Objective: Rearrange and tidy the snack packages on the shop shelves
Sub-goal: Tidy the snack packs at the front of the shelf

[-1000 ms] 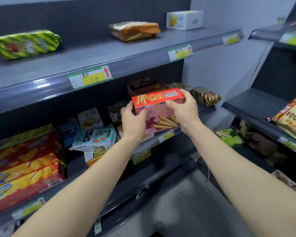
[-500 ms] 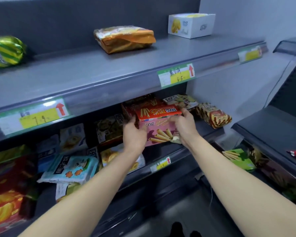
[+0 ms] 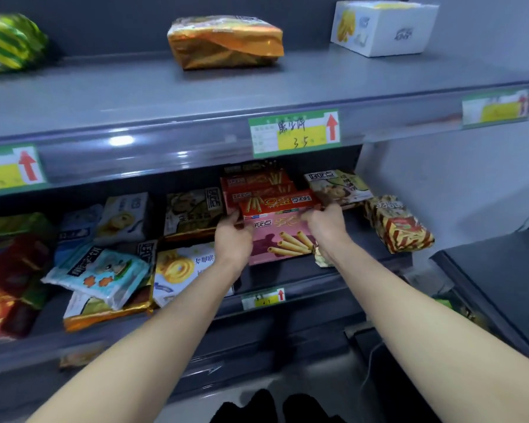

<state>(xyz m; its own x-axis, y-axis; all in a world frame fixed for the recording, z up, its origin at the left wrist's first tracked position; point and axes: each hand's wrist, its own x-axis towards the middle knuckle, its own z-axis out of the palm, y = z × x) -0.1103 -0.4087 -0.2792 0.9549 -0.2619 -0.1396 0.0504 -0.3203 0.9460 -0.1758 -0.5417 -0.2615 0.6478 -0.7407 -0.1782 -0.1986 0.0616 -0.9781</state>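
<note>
Pink-fronted, red-topped wafer-roll box (image 3: 283,232) sits at centre frame on the middle shelf (image 3: 303,280), before a stack of like red boxes (image 3: 257,186). The left hand (image 3: 232,236) grips its left end; the right hand (image 3: 327,225) clasps its right end. Above, a green price label (image 3: 294,132) reads "3.5" beside a red arrow. At right lies a brown striped packet (image 3: 399,228).

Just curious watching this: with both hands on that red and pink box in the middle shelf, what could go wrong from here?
The red and pink box lies wedged against the stacked red boxes behind; a hard push might topple them. The right hand could also knock the small packet by its wrist off the shelf edge.
</note>
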